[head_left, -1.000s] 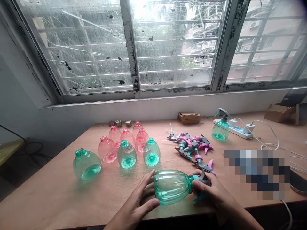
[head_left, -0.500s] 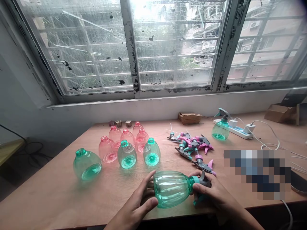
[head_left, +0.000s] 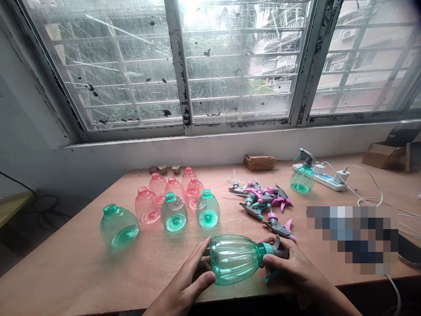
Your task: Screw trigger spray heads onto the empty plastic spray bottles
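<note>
A clear green spray bottle (head_left: 235,260) lies sideways between my hands above the table's front edge, its neck pointing right. My left hand (head_left: 192,276) cups the bottle's base, thumb below and fingers behind. Around the neck and the grey and teal spray head (head_left: 279,248) my right hand (head_left: 289,263) is closed; part of the head is hidden by the fingers. Beyond my hands, pink and grey and teal spray heads (head_left: 263,197) lie in a heap. Green bottles without heads (head_left: 208,210) stand to the left, with pink bottles (head_left: 146,206) behind them.
A green bottle with a spray head (head_left: 301,177) stands at the back right beside a white power strip (head_left: 329,179) with cables. A brown package (head_left: 259,162) lies near the wall. Small blocks (head_left: 176,170) sit at the back left. A blurred patch (head_left: 355,237) covers the right side.
The bottle in my hands has shifted very slightly left and up, my hands along with it. Everything else stays in place.
</note>
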A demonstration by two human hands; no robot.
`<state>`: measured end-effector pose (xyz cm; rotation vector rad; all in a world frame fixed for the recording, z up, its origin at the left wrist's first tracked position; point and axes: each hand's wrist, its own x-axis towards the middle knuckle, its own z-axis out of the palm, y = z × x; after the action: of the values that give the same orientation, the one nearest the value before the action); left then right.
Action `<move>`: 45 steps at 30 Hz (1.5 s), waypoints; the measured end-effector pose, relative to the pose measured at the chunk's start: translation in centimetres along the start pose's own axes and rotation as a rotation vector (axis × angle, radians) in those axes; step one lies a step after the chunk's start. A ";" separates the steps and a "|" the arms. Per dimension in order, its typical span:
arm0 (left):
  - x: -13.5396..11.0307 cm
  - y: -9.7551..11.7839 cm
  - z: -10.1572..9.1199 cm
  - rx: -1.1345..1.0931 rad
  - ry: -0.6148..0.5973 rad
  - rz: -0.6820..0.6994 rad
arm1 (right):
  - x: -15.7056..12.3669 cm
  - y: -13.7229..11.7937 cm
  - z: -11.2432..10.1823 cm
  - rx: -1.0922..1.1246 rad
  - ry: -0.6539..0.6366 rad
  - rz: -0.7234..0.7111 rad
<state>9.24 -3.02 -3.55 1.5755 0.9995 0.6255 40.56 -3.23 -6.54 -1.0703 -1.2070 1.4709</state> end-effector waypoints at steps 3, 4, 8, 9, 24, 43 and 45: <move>0.1 0.1 0.0 0.000 0.006 0.035 | -0.1 0.0 -0.2 -0.043 0.017 -0.010; 0.2 0.1 0.0 -0.002 0.008 0.047 | -0.1 0.0 -0.2 -0.053 0.020 -0.013; 0.3 0.4 -0.1 -0.027 0.018 0.048 | -0.1 -0.1 -0.2 -0.064 0.014 -0.020; 0.2 0.3 -0.2 -0.046 0.011 0.046 | -0.1 -0.2 -0.2 -0.067 0.012 -0.023; -0.3 0.2 0.3 0.031 -0.040 0.097 | -0.1 -0.2 0.1 0.015 0.004 -0.008; -0.1 -0.3 0.3 -0.042 -0.061 0.111 | 0.2 0.1 0.2 0.037 -0.004 -0.019; -0.2 -0.2 0.3 -0.024 -0.044 0.104 | 0.2 0.1 0.1 0.033 -0.009 -0.016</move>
<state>9.38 -3.33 -3.84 1.6211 0.8790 0.6690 40.38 -3.10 -6.61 -1.0302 -1.1912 1.4800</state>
